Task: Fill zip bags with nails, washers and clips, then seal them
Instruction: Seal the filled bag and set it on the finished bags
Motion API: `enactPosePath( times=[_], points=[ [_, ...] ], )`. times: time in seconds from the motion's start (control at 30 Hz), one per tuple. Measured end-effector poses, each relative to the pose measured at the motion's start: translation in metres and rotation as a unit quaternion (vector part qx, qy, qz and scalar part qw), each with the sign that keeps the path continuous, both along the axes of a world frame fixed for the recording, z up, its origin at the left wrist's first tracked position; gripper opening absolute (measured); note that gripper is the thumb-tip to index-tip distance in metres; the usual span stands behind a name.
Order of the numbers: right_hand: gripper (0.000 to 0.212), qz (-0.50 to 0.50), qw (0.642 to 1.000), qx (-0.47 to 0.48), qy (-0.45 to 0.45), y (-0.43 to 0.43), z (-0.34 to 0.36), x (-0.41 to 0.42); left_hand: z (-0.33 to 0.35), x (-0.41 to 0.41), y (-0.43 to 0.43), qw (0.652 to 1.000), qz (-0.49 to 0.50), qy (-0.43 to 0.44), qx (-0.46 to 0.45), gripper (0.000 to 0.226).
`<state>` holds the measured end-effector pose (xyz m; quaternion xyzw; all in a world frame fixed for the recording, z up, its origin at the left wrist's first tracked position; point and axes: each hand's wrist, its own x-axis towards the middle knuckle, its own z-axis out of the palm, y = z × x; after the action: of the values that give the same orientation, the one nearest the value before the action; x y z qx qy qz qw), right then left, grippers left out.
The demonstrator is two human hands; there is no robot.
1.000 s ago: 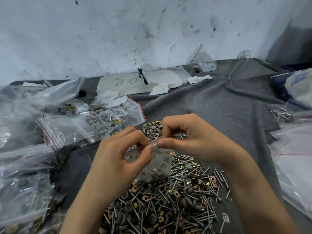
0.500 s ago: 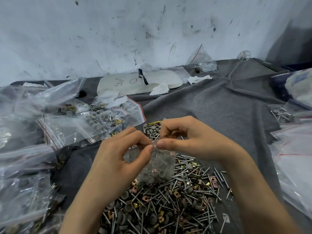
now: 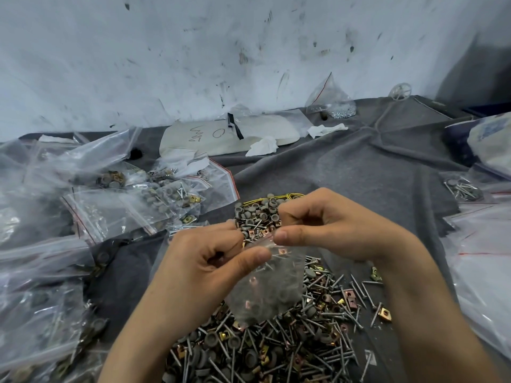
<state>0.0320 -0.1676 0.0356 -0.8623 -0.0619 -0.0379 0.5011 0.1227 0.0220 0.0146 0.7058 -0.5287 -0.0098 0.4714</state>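
Observation:
A small clear zip bag hangs between my hands above a loose pile of nails, grey washers and brass clips. The bag holds a few washers and clips at its bottom. My left hand pinches the bag's top edge between thumb and fingers. My right hand pinches the same top edge just to the right, thumb toward me. The two thumbs sit close together on the strip. A smaller heap of grey washers lies just behind my fingers.
Filled and empty zip bags crowd the left side of the grey cloth. More bags lie at the right. A white pad, crumpled tissue and a bag of small screws sit by the wall.
My hands have shifted a little apart along the bag's top edge, and the bag hangs slightly lower and more to the right.

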Motion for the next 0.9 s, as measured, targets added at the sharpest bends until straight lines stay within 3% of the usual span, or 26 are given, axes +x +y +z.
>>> enactPosePath(
  times=[0.2, 0.3, 0.37, 0.43, 0.47, 0.53, 0.6, 0.63, 0.7, 0.8, 0.9],
  points=[
    [0.04, 0.005, 0.999, 0.04, 0.006, -0.001, 0.005, -0.006, 0.0, -0.002, 0.002, 0.998, -0.033, 0.053, -0.006, 0.052],
    [0.043, -0.007, 0.997, 0.073, -0.023, -0.002, 0.009, -0.011, 0.003, 0.0, 0.009, 0.987, -0.054, 0.132, 0.078, 0.042],
    [0.038, -0.044, 0.995, 0.067, -0.056, -0.002, 0.011, -0.012, 0.005, -0.004, 0.008, 0.963, -0.051, 0.237, 0.117, 0.036],
    [0.032, -0.096, 0.989, 0.079, -0.079, -0.004, 0.011, -0.011, 0.0, -0.004, 0.005, 0.922, -0.04, 0.38, 0.069, 0.029],
    [0.029, -0.121, 0.985, 0.093, -0.084, -0.005, 0.011, -0.011, -0.004, -0.002, 0.003, 0.907, -0.037, 0.417, 0.039, 0.036],
    [0.028, -0.157, 0.976, 0.115, -0.095, -0.008, 0.011, -0.012, -0.008, 0.0, 0.0, 0.89, -0.023, 0.455, -0.033, 0.041],
    [0.03, -0.174, 0.972, 0.116, -0.107, -0.009, 0.013, -0.015, -0.006, 0.002, -0.002, 0.861, 0.013, 0.489, -0.14, 0.031],
    [0.029, -0.175, 0.971, 0.114, -0.112, -0.009, 0.014, -0.016, -0.004, 0.005, -0.001, 0.852, 0.028, 0.489, -0.186, 0.025],
    [0.023, -0.172, 0.971, 0.116, -0.118, -0.007, 0.016, -0.018, -0.002, 0.014, 0.005, 0.871, 0.058, 0.437, -0.219, 0.021],
    [0.019, -0.167, 0.973, 0.109, -0.117, -0.004, 0.019, -0.023, -0.007, 0.03, 0.02, 0.894, 0.149, 0.385, -0.173, 0.079],
    [0.019, -0.184, 0.976, 0.075, -0.087, -0.007, 0.017, -0.034, -0.003, 0.035, 0.027, 0.886, 0.178, 0.378, -0.2, 0.088]
  ],
)
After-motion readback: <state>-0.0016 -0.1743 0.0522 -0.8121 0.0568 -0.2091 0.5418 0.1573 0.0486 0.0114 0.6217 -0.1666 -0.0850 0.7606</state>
